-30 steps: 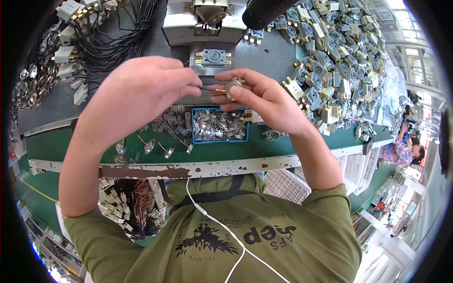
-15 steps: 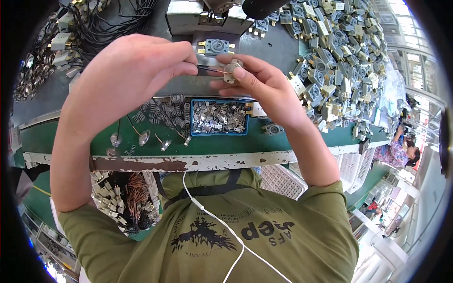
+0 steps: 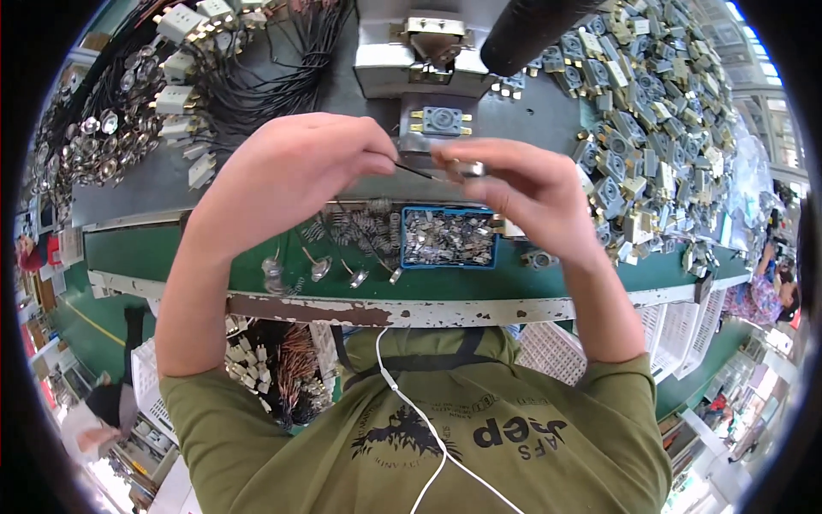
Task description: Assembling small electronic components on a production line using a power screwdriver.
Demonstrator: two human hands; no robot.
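Note:
A thin black wire [image 3: 414,170] is pinched between the thumb and fingers of my left hand [image 3: 300,167]. It runs across to a small round metal cap [image 3: 471,169], which my right hand [image 3: 544,188] grips between thumb and forefinger, seen nearly edge-on. Whether the wire's end is fixed to the cap is hidden by the fingers. Just beyond both hands, a grey switch block [image 3: 442,121] with brass terminals lies on the metal plate under the machine [image 3: 385,70]. Below my hands sits a blue-rimmed tray [image 3: 449,267] of small metal pieces.
Loose springs [image 3: 351,230] lie left of the tray, near several wired caps [image 3: 321,268] at the bench edge [image 3: 411,315]. Grey switch blocks [image 3: 629,128] pile up at right. Black wires [image 3: 300,68] and shiny caps [image 3: 107,124] fill the far left. A black tube [image 3: 527,38] hangs overhead.
The whole view has shifted, so the bench sits lower and further right. In my right hand the metal cap has tipped from face-on to nearly edge-on. Both hands keep their hold.

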